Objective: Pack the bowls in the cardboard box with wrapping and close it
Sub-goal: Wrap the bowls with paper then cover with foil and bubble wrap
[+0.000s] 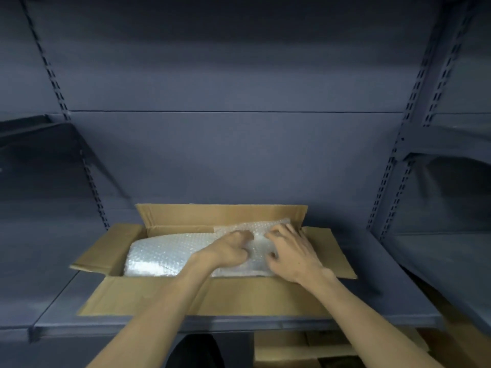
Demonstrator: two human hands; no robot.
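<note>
An open cardboard box [202, 298] lies on a grey metal shelf, all of its flaps folded outward. Bubble wrap [170, 254] fills the inside and covers whatever is under it; no bowl shows. Both of my hands are in the right half of the box. My left hand [229, 249] is curled with its fingers pinching the bubble wrap. Just to the right of it, my right hand [291, 253] presses down on the same raised fold of bubble wrap, fingers bent into it.
The grey shelf [53, 293] runs left and right of the box, with slotted uprights [398, 166] at the sides and a back panel behind. More cardboard boxes [292, 349] sit below the shelf edge at the lower right.
</note>
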